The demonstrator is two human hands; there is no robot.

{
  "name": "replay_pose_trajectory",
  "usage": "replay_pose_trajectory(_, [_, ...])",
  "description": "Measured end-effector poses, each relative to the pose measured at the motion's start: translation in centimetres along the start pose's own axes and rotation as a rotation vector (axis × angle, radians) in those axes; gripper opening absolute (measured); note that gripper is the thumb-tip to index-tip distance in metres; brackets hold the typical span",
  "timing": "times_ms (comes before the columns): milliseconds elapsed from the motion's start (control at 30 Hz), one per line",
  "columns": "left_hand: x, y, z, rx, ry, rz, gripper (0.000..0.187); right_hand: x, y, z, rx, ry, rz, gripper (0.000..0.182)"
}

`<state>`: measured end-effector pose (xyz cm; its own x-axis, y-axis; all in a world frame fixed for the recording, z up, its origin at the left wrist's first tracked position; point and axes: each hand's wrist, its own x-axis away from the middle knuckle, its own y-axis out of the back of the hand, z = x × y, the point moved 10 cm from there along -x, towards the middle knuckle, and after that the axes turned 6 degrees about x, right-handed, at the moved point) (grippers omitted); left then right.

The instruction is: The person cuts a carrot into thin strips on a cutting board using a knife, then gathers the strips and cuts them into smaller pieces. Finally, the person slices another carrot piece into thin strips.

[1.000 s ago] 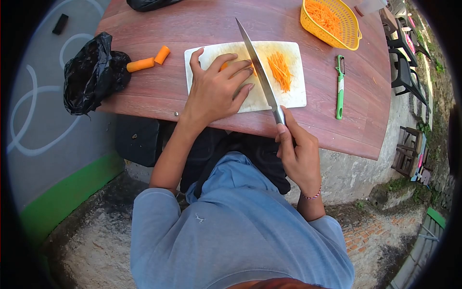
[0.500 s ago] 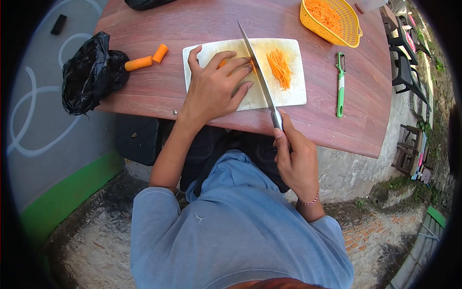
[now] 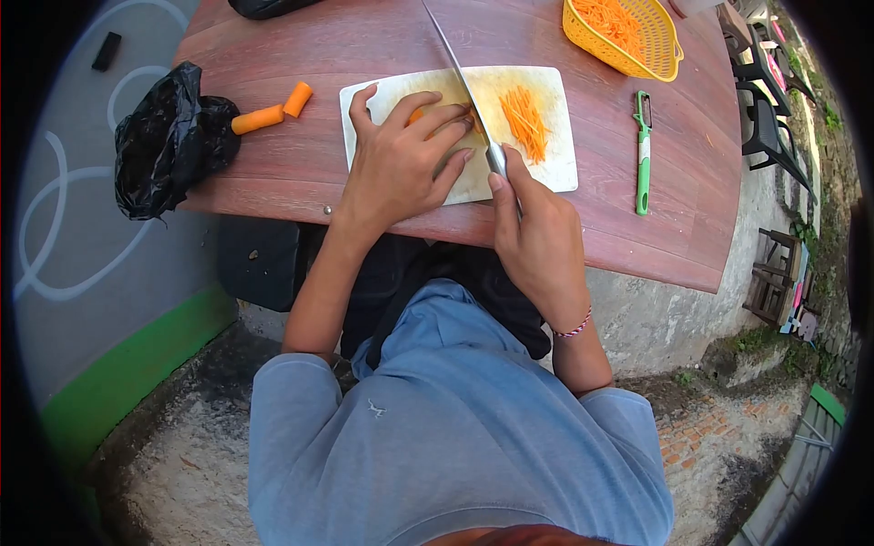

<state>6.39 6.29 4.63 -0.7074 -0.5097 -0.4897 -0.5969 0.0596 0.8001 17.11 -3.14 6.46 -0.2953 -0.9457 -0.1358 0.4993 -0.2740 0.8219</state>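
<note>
On the white cutting board [image 3: 557, 173], my left hand [image 3: 398, 162] is closed over a carrot piece [image 3: 416, 116], pinning it down. Most of that piece is hidden beneath the fingers. My right hand [image 3: 544, 235] grips a long knife [image 3: 458, 75] by its handle. The blade points away from me and stands close against the left fingertips, at the carrot's right end. To the right of the blade, a small heap of thin carrot strips [image 3: 523, 126] lies on the board.
Left of the board are two carrot pieces [image 3: 259, 119], one touching a black plastic bag [image 3: 164, 146] at the table edge. A green-and-white peeler [image 3: 644, 156] lies on the right. Behind it is a yellow basket [image 3: 663, 65] holding shredded carrot [image 3: 612, 25].
My right hand has moved forward and left with the knife, its handle now over the board's near edge. My left hand keeps its hold on the carrot piece.
</note>
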Motion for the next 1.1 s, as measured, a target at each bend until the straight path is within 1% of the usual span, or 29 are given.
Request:
replay_pose_trajectory(133, [0.0,-0.1,0.0,0.001,0.002,-0.008,0.027,0.9,0.7,-0.5,-0.044,-0.014,-0.007,0.037])
replay_pose_trajectory(200, [0.0,0.0,0.0,0.006,-0.002,-0.014,0.027,1.9,1.0,-1.2,-0.064,-0.1,0.075,0.037])
replay_pose_trajectory(233, [0.0,0.0,0.0,0.005,-0.002,-0.015,0.027,2.5,1.3,-1.4,-0.064,-0.099,0.075,0.037])
replay_pose_trajectory(300, [0.0,0.0,0.0,0.009,-0.002,-0.014,0.027,3.8,1.0,-2.7,-0.166,-0.18,0.108,0.038])
replay_pose_trajectory(400, [0.1,0.0,0.1,0.005,-0.001,-0.013,0.027,4.4,1.1,-3.3,-0.2,-0.219,0.11,0.038])
replay_pose_trajectory(633, [0.0,0.1,0.1,0.013,0.005,-0.02,0.027,2.8,0.7,-2.8,-0.17,-0.191,0.1,0.037])
replay_pose_trajectory(700, [0.1,0.0,0.1,0.013,-0.003,-0.019,0.027,2.9,0.6,-2.4,-0.194,-0.163,0.098,0.037])
replay_pose_trajectory(1100, [0.0,-0.1,0.1,0.005,-0.003,-0.007,0.027,4.2,0.9,-2.1,-0.182,-0.172,0.11,0.038])
